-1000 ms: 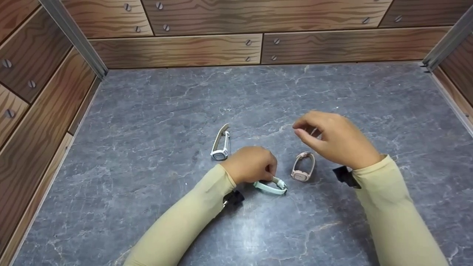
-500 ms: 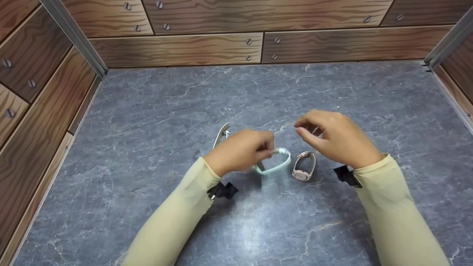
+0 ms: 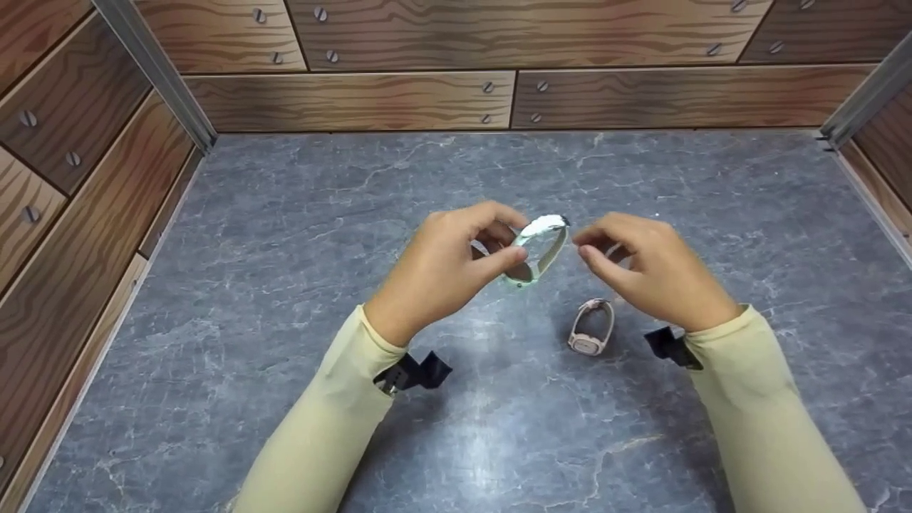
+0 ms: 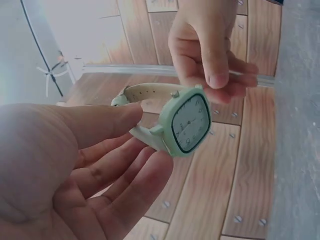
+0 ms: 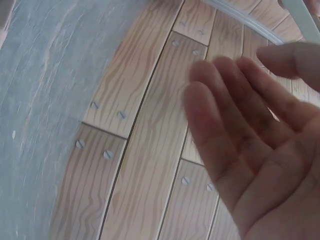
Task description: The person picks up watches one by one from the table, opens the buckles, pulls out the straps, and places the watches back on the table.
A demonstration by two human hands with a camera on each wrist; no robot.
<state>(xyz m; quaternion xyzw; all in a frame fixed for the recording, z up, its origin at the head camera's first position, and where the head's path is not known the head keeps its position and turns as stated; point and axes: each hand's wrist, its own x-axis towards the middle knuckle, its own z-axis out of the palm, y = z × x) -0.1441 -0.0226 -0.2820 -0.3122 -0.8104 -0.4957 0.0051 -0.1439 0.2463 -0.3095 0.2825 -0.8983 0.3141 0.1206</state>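
Observation:
My left hand holds a mint green watch up above the grey marble tabletop. Its thumb and fingers pinch the strap. In the left wrist view the watch's square face shows, with the strap lying across my left fingers. My right hand hovers just right of the watch with loosely curled fingers and holds nothing. It appears close behind the watch, and its palm shows bare in the right wrist view. A pink watch lies on the table below my right hand.
Wood-panel walls with screws close in the tabletop at the back and on both sides. Metal posts stand in the back corners. A white watch seen earlier is hidden behind my left hand.
My left hand has lifted the mint green watch off the table and raised it towards my right hand. The right hand has barely moved. The white watch has gone from sight.

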